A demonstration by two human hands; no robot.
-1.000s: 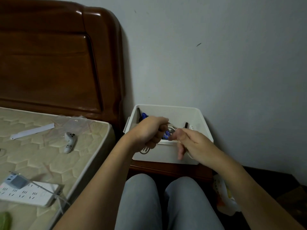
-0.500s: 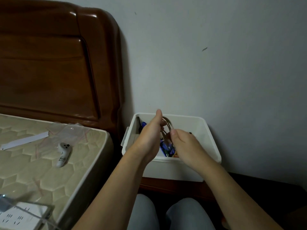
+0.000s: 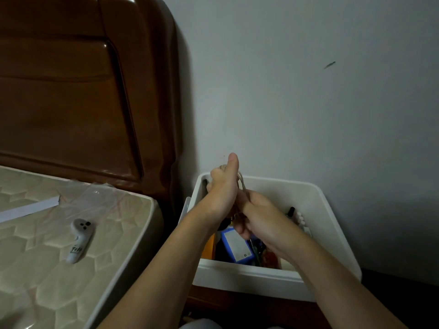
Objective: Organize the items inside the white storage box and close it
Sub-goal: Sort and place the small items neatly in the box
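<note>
The white storage box (image 3: pixel 332 224) stands open on a dark wooden nightstand against the wall, with no lid in view. Both hands are over its inside. My left hand (image 3: pixel 223 186) is closed around a coil of pale cable (image 3: pixel 241 184), thumb pointing up. My right hand (image 3: pixel 259 217) grips the lower part of the same cable bundle just below. Under the hands lie a blue-edged box (image 3: pixel 237 245), something orange (image 3: pixel 209 245), a black-capped item (image 3: pixel 291 211) and other small things, partly hidden.
The mattress (image 3: pixel 114 245) is left of the box, with a small white controller (image 3: pixel 79 241), a clear plastic bag (image 3: pixel 95 198) and a white paper strip (image 3: pixel 28 208) on it. A brown wooden headboard (image 3: pixel 83 91) rises behind. A grey wall backs the box.
The camera moved closer and tilted, so the power strip left the view. My left hand lifted the cable coil above the box rim and my right hand closed on its lower part.
</note>
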